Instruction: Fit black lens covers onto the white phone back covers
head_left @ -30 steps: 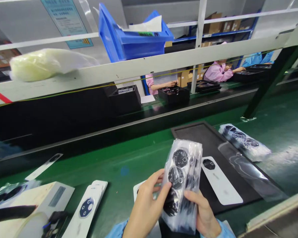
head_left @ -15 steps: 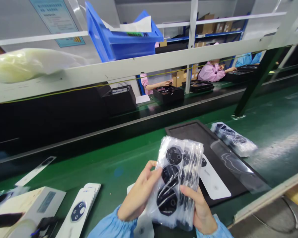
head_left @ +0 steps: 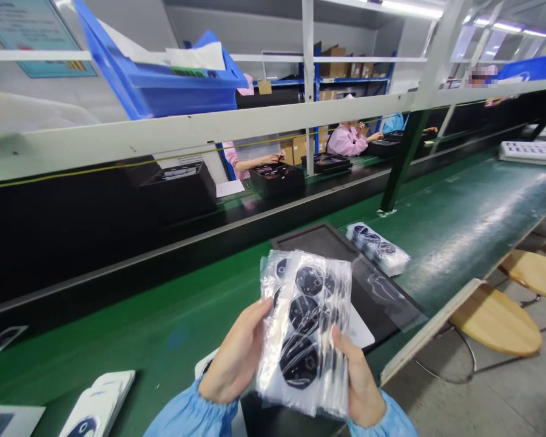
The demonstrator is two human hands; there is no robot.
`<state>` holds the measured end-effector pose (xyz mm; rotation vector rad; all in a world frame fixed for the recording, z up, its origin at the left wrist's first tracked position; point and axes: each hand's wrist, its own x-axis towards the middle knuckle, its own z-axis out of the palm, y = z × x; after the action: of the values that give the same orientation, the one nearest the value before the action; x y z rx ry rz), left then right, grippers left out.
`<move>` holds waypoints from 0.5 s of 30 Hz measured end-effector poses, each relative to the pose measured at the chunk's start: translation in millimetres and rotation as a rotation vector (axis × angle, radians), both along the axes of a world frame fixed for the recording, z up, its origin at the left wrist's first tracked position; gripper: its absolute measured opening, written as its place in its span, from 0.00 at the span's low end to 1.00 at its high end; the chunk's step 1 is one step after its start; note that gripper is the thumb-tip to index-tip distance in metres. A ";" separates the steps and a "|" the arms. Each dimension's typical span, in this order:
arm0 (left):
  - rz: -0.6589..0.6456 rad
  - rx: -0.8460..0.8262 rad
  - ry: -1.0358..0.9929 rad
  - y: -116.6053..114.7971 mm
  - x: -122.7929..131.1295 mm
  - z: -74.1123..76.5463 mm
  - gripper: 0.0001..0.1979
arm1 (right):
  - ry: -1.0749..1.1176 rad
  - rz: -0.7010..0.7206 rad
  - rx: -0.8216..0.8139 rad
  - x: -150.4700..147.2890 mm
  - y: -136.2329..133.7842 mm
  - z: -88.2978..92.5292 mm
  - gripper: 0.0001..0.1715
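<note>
Both my hands hold one upright stack of clear plastic bags (head_left: 307, 331) with black round parts inside. My left hand (head_left: 236, 358) grips its left edge, fingers curled behind and thumb on the front. On the right edge my right hand (head_left: 359, 385) is closed, thumb pressed on the plastic. Blue sleeves cover both wrists. Behind the stack a black tray (head_left: 327, 243) lies on the green bench, with a white phone back cover (head_left: 359, 331) partly hidden by the bags.
A second bag of black parts (head_left: 377, 249) lies right of the tray. White back covers (head_left: 97, 406) lie at lower left. A black conveyor (head_left: 118, 255) runs behind the bench. Wooden stools (head_left: 495, 318) stand at right. People in pink work across the line.
My view has swung to the right, bringing the stools and the far bench into sight. The stack stays gripped in both hands and has tilted slightly towards me.
</note>
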<state>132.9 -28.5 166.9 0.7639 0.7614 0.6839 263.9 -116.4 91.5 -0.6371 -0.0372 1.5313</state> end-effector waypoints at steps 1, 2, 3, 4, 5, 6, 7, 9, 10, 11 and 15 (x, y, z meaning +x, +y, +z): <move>-0.026 0.069 0.025 1.4 3.9 1.7 0.14 | 0.038 0.042 0.017 2.3 -0.3 -2.4 0.29; -0.056 0.140 0.058 3.0 8.3 4.1 0.13 | 0.068 0.076 0.037 4.2 -0.5 -4.7 0.28; -0.082 0.198 0.092 4.5 12.9 7.1 0.12 | 0.089 0.099 0.051 5.8 -0.6 -6.8 0.27; -0.100 0.237 0.126 6.0 17.6 10.6 0.11 | 0.100 0.109 0.054 7.3 -0.8 -8.5 0.24; -0.098 0.264 0.157 7.2 21.9 14.5 0.10 | 0.103 0.107 0.049 8.9 -1.0 -9.8 0.21; -0.079 0.288 0.189 8.2 25.9 18.5 0.10 | 0.103 0.103 0.041 10.7 -1.5 -10.6 0.19; -0.055 0.314 0.216 8.8 29.4 22.2 0.10 | 0.097 0.098 0.034 13.1 -2.1 -10.8 0.17; -0.014 0.363 0.241 9.3 35.6 27.4 0.13 | 0.065 0.075 0.014 19.9 -4.2 -9.5 0.17; -0.004 0.378 0.242 9.3 38.8 28.2 0.14 | 0.035 0.045 0.000 24.4 -5.6 -8.2 0.18; -0.004 0.383 0.233 9.2 42.5 27.5 0.15 | -0.005 -0.002 -0.021 29.4 -7.1 -6.7 0.19; -0.049 0.365 0.218 9.3 63.9 13.0 0.19 | -0.110 -0.199 -0.062 49.6 -13.1 -2.4 0.27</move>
<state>196.8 -19.2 179.9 1.2013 0.8224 0.7119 313.6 -129.5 89.1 -0.7520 -0.0092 1.3086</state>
